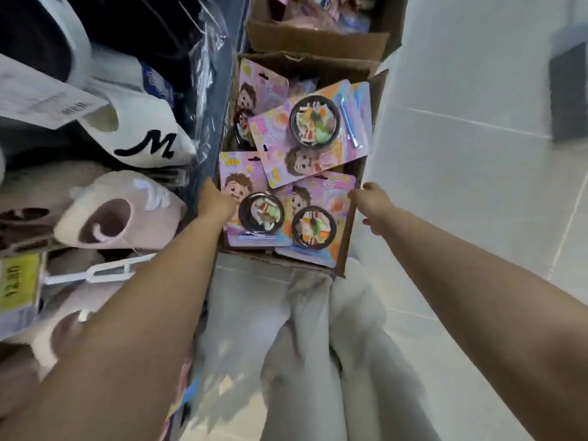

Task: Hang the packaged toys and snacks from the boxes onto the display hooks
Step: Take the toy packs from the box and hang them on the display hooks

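Observation:
An open cardboard box (349, 237) on the floor holds several pastel blister cards, each with a black bowl of toy food. My left hand (213, 203) reaches down onto the near left card (254, 211), its fingers hidden below the wrist. My right hand (372, 203) is at the box's right wall, fingers curled over the edge of the near right card (318, 218). A top card (313, 132) lies tilted across the pile.
A second open cardboard box (318, 39) with pink packages stands beyond the first. Fluffy slippers (105, 214) hang on the display at left, with a yellow price tag (17, 281). My light trousers (302, 345) are below. White tiled floor lies at right.

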Tool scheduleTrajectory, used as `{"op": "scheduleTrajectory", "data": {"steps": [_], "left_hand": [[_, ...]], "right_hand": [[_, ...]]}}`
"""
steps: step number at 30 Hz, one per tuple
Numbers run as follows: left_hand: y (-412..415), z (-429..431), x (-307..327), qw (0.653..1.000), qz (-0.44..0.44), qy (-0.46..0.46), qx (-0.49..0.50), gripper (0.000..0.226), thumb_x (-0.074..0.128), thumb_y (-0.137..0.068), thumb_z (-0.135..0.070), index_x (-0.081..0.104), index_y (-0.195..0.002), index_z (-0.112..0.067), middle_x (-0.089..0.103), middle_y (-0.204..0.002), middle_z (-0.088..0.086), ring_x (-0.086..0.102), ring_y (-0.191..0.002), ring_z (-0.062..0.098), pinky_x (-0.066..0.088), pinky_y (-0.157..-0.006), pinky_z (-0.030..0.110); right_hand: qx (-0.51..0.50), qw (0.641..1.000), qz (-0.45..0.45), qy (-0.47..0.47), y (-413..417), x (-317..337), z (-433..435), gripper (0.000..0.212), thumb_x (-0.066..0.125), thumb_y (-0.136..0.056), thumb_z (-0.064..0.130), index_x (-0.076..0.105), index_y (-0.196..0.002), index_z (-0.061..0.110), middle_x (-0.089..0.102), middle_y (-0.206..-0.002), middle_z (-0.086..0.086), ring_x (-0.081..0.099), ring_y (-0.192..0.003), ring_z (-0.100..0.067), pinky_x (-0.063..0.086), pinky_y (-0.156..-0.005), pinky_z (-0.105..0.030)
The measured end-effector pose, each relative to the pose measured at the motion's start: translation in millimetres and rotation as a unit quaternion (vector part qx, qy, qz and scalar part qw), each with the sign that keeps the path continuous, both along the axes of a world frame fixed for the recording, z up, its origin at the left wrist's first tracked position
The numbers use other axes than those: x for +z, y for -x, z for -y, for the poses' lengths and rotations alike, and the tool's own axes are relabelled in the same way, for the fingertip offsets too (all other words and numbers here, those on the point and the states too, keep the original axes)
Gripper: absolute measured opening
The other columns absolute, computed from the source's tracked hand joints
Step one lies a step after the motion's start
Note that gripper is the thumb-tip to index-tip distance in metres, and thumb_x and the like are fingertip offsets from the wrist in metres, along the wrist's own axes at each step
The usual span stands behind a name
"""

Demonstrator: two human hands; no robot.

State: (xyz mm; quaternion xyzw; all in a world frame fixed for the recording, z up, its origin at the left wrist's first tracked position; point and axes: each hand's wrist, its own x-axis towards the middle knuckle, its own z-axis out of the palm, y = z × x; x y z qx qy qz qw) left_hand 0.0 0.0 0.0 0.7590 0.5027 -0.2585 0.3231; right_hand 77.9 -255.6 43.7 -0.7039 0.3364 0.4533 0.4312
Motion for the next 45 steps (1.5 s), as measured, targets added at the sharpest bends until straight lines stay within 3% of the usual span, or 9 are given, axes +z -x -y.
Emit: {"op": "scheduleTrajectory", "data": {"steps": [2,4,7,12,16,22,35,41,45], "left_hand": [[-1,-5,-11,1.0,-0.01,-0.005,0.018,0.06,0.053,-0.085,-0.013,0.033,-0.142,-0.012,0.045,-0.141,0.013,0.045,-0.127,0.032,0.039,-0.107,0.04],[2,-10,-20,0.999,-0.009,0.007,0.035,0.056,0.051,-0.085,-0.01,0.039,-0.139,-0.016,0.052,-0.135,0.011,0.05,-0.121,0.031,0.043,-0.101,0.035],[0,-16,-23,1.0,-0.005,-0.019,0.006,0.044,0.048,-0.087,-0.005,0.052,-0.13,-0.017,0.059,-0.126,0.012,0.054,-0.114,0.032,0.041,-0.088,0.029],[-3,-10,2,0.969,-0.076,-0.126,-0.196,0.029,0.046,-0.089,-0.007,0.053,-0.117,-0.004,0.055,-0.121,0.027,0.053,-0.111,0.043,0.045,-0.091,0.046],[1,12,23,0.967,-0.057,-0.123,-0.215,0.026,0.049,-0.087,-0.007,0.053,-0.112,0.0,0.058,-0.115,0.027,0.056,-0.107,0.043,0.047,-0.087,0.047],[20,60,65,0.969,-0.039,-0.111,-0.219,0.025,0.046,-0.085,-0.005,0.054,-0.108,-0.001,0.058,-0.114,0.028,0.056,-0.106,0.044,0.049,-0.087,0.046],[36,212,128,0.933,0.007,-0.117,-0.34,0.025,0.047,-0.085,-0.005,0.054,-0.109,-0.002,0.061,-0.107,0.025,0.058,-0.098,0.043,0.051,-0.082,0.045],[52,266,95,0.927,0.033,-0.153,-0.34,0.03,0.042,-0.083,-0.002,0.051,-0.111,-0.002,0.059,-0.109,0.026,0.055,-0.101,0.045,0.05,-0.086,0.049],[54,264,93,0.916,0.057,-0.206,-0.34,0.031,0.039,-0.084,-0.004,0.053,-0.112,0.0,0.058,-0.111,0.028,0.054,-0.103,0.045,0.048,-0.086,0.048]], "right_hand": [[0.018,1.0,0.011,-0.002,-4,-14,-6,0.024,0.044,-0.093,0.006,0.053,-0.116,0.008,0.057,-0.106,-0.008,0.052,-0.072,-0.014,0.037,-0.057,-0.023],[0.007,1.0,-0.001,0.005,-4,-34,-7,0.018,0.048,-0.087,-0.001,0.054,-0.098,0.012,0.064,-0.102,-0.008,0.061,-0.081,-0.022,0.046,-0.057,-0.025],[-0.003,0.999,0.008,0.042,-7,-55,-6,0.025,0.051,-0.081,-0.003,0.056,-0.101,0.01,0.066,-0.108,-0.013,0.064,-0.099,-0.032,0.058,-0.076,-0.042],[0.001,0.988,0.067,0.137,-10,-43,1,0.026,0.048,-0.089,0.008,0.06,-0.112,0.003,0.063,-0.111,-0.016,0.06,-0.103,-0.034,0.053,-0.087,-0.039],[-0.043,0.981,0.082,0.171,-10,-24,16,0.033,0.045,-0.091,0.007,0.058,-0.121,0.0,0.061,-0.119,-0.019,0.059,-0.11,-0.036,0.05,-0.095,-0.043],[-0.081,0.97,0.107,0.201,16,20,65,0.028,0.044,-0.089,0.004,0.065,-0.106,0.0,0.061,-0.094,-0.016,0.062,-0.098,-0.032,0.042,-0.07,-0.027],[-0.161,0.96,0.114,0.198,109,83,235,0.032,0.046,-0.083,-0.001,0.039,-0.055,0.012,0.042,-0.061,-0.006,0.043,-0.075,-0.03,0.036,-0.066,-0.028],[-0.197,0.942,0.12,0.242,136,50,304,0.025,0.049,-0.089,0.009,0.061,-0.11,0.001,0.062,-0.117,-0.019,0.057,-0.112,-0.035,0.045,-0.088,-0.035],[-0.127,0.939,0.158,0.277,142,38,303,0.029,0.045,-0.09,0.011,0.057,-0.115,0.004,0.06,-0.121,-0.017,0.055,-0.114,-0.035,0.044,-0.088,-0.033]]}}
